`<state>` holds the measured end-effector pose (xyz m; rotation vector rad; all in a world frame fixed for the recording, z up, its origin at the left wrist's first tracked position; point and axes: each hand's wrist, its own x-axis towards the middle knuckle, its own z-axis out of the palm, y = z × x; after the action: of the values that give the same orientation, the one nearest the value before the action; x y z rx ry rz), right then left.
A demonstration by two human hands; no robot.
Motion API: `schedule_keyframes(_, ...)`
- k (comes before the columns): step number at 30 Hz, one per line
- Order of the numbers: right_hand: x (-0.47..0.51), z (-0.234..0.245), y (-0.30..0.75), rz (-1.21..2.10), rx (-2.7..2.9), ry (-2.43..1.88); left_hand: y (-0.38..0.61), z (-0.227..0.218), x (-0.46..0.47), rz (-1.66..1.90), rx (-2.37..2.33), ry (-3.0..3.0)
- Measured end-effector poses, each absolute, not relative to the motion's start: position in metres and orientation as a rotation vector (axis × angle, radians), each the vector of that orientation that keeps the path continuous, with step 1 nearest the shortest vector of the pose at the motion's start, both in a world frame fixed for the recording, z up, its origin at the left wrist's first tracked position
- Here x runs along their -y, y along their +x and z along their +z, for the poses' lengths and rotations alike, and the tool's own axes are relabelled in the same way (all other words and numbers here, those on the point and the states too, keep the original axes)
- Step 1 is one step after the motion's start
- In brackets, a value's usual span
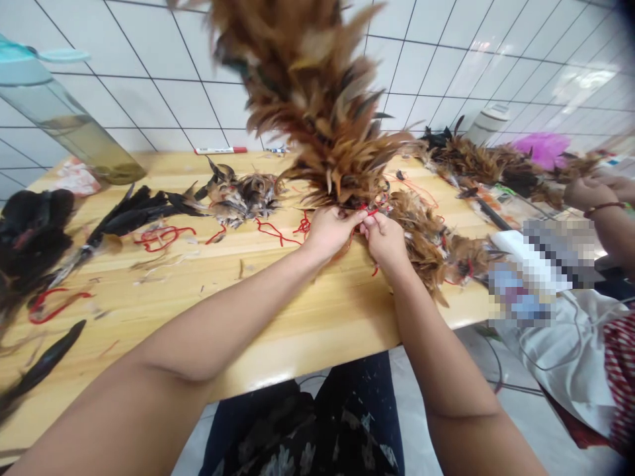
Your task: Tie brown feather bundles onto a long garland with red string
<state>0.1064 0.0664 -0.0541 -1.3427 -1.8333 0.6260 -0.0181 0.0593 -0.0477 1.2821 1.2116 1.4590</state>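
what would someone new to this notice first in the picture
The big fluffy bundle of brown feathers stands out first, rising at top centre in front of the white tiled wall. Just below it, the left hand and right hand meet, red string at their fingertips. Next comes the tall bottle of yellowish liquid at upper left.

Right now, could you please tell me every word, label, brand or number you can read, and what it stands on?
No text can be read.
White marker pen with a red cap: any print is too small and blurred.
Small blue-and-white item near the tiled wall: too blurred to read.
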Motion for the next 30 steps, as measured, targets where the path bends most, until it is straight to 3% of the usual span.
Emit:
schedule_keyframes(4,-0.056,-0.049,0.098,-0.095,1.941,-1.666,-0.007,-0.047,-0.053,1.483,-1.231,1.047)
schedule_keyframes(8,-0.055,-0.056,0.087,-0.523,1.935,-1.621,-0.006,-0.033,-0.042,1.504,-1.222,0.929)
schedule_keyframes(12,-0.058,-0.064,0.081,-0.672,1.947,-1.516,-0.009,-0.023,-0.037,1.503,-1.056,0.910)
schedule_keyframes(16,-0.055,-0.064,0.075,-0.612,1.980,-1.523,-0.012,-0.031,-0.045,1.650,-1.082,0.948)
schedule_keyframes(21,-0.053,-0.062,0.077,-0.118,1.989,-1.561,-0.023,-0.044,-0.058,1.517,-1.079,1.093)
schedule_keyframes(27,-0.061,-0.053,0.096,1.249,1.659,-1.028,-0.043,-0.042,-0.064,1.287,-0.778,1.233)
schedule_keyframes(30,-0.062,-0.049,0.106,1.685,1.459,-0.812,-0.049,-0.041,-0.065,1.183,-0.687,1.291)
